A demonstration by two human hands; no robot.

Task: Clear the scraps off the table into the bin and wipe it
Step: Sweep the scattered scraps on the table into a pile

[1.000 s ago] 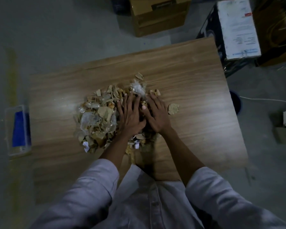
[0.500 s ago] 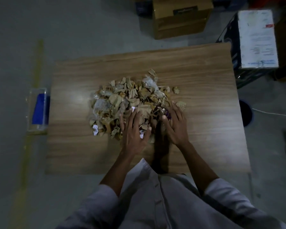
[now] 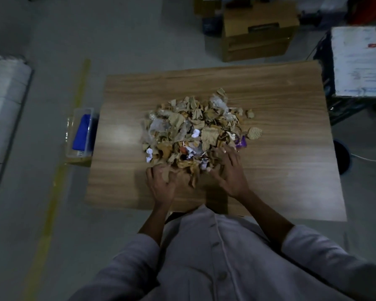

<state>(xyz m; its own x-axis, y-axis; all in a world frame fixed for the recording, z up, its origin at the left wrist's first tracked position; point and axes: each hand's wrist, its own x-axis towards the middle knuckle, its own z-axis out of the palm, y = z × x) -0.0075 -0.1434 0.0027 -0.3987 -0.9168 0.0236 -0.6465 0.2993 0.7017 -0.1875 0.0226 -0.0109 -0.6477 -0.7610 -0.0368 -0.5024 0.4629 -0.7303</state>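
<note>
- Two hands work the near edge of the scraps (image 3: 193, 127), well apart from each other, one at each near corner of the heap.
- Our left hand (image 3: 161, 182) has its fingers curled down into the near-left edge, knuckles up, with brown pieces caught between fingers and thumb.
- Our right hand (image 3: 231, 170) lies on the near-right edge with fingers spread and fairly straight. The fingertips are among the pieces and the thumb points toward the left hand.
- The scraps sit in one loose heap around the middle of the table (image 3: 287, 131). They are mostly torn brown ribbed card, with crumpled clear film and a few white paper bits.
- A purple scrap (image 3: 241, 142) lies just beyond our right fingers.
- A round ribbed piece (image 3: 254, 133) lies at the heap's right rim, and a small brown bit (image 3: 250, 113) sits just apart from the heap farther back.
- The tabletop is wood-grained, with a pale glare patch left of the heap.
- On the floor, a clear tub (image 3: 79, 135) stands just beside the table's left edge and holds something blue.
- A dark round thing (image 3: 342, 157) sits on the floor by the right edge; we cannot tell what it is.
- A cardboard box (image 3: 256, 33) stands beyond the far edge, and a white-topped box (image 3: 356, 61) stands at the far right.
- A yellow line (image 3: 59, 170) runs along the grey floor on the left.
- Our pale buttoned shirt (image 3: 215, 257) fills the bottom of the view, forearms bare.
</note>
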